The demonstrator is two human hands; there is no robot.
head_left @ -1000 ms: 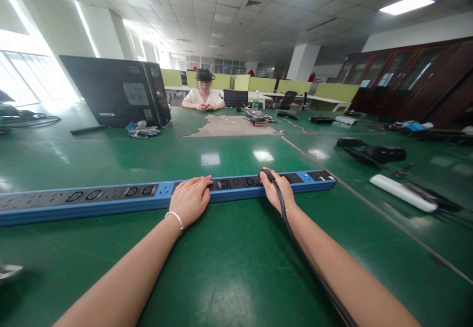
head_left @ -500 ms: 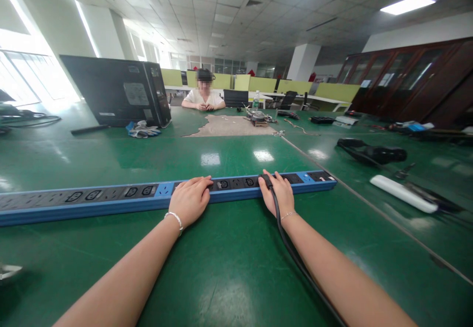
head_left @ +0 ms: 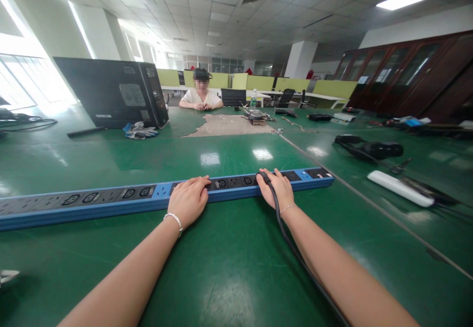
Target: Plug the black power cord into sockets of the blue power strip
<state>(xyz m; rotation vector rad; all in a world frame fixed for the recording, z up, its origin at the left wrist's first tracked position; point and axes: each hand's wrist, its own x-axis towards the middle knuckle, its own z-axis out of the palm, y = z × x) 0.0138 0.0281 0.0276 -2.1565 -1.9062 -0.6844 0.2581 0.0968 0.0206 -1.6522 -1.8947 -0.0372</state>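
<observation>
A long blue power strip (head_left: 232,194) with black and blue sockets lies across the green table, running out of view at the left. My left hand (head_left: 188,199) is wrapped over its middle, fingers on the far side and thumb toward the near edge. On the strip's right part, my right hand (head_left: 278,190) grips a black plug (head_left: 264,175) between thumb and fingers, over the sockets. How deep the plug sits is hidden by the hand. Its black cord (head_left: 291,248) runs down along my right forearm to the bottom edge.
A black computer case (head_left: 111,93) stands at the back left, with gloves (head_left: 140,131) beside it. At the right lie a white bar-shaped object (head_left: 401,188) and a black object (head_left: 369,148). Across the table sits a person (head_left: 201,95). A bottle (head_left: 253,99) stands far back.
The view has shifted very slightly. Both hands keep their places on the power strip and the plug.
</observation>
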